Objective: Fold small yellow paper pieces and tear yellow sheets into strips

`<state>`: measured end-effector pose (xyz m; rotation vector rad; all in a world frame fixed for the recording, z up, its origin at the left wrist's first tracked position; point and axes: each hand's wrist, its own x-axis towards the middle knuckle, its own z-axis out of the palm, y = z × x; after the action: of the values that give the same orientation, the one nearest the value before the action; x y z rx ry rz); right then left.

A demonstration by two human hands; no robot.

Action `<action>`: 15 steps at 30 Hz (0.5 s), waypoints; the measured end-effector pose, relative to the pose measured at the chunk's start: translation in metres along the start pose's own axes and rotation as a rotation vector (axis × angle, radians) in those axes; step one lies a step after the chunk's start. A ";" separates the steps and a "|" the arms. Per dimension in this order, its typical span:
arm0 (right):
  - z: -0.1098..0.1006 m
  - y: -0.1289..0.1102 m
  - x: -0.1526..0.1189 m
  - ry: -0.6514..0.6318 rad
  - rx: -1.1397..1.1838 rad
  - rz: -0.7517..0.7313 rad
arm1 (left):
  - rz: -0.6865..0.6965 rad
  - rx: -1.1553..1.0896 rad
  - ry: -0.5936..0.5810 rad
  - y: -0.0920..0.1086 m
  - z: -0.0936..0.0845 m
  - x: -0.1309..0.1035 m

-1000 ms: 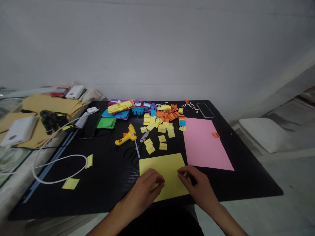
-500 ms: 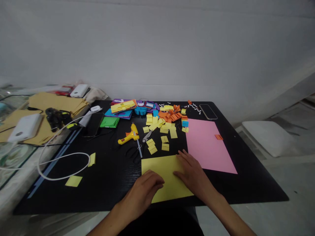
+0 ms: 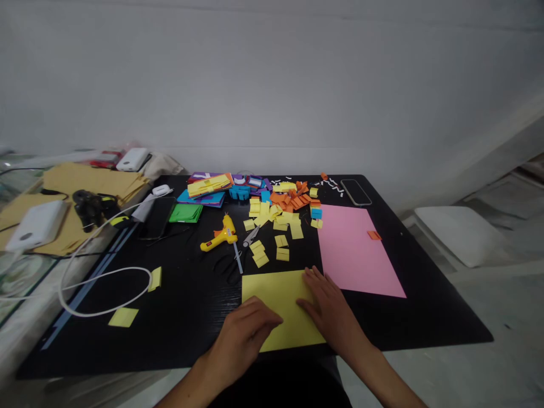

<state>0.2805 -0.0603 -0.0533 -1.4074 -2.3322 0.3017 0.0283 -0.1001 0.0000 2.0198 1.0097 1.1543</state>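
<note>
A yellow sheet of paper [image 3: 276, 289] lies flat at the front of the black table. My right hand [image 3: 329, 303] rests on its right part, fingers stretched out and thumb spread. Over the sheet's lower left part is my left hand [image 3: 250, 326], its fingers and thumb drawn together at the tips. Anything small pinched there is hidden. Just beyond the sheet are small folded yellow paper pieces [image 3: 282, 254] and dark-handled scissors [image 3: 251, 236]. To the right of the yellow sheet lies a pink sheet [image 3: 357, 249] with a small orange piece [image 3: 374, 235] on it.
A yellow glue gun [image 3: 221, 233] with a glue stick lies left of the scissors. Folded colored papers [image 3: 208, 186] and orange pieces [image 3: 293, 198] sit at the back. A phone [image 3: 356, 192] is back right. A white cable [image 3: 106, 272] loops at left; a white stool [image 3: 446, 232] stands right.
The view has shifted slightly, so the table's things appear a little further left. My left fingertips have come closer together. My right hand stays flat on the yellow sheet.
</note>
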 end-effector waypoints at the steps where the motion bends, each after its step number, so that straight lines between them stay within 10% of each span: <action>1: 0.000 0.000 0.000 0.003 0.001 0.001 | 0.001 -0.002 0.021 0.001 0.000 0.000; 15: 0.000 -0.003 0.000 0.021 -0.033 -0.020 | -0.082 0.070 0.030 -0.001 -0.003 -0.003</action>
<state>0.2781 -0.0618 -0.0517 -1.3954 -2.3433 0.2425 0.0250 -0.1014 -0.0007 2.0002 1.1520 1.1234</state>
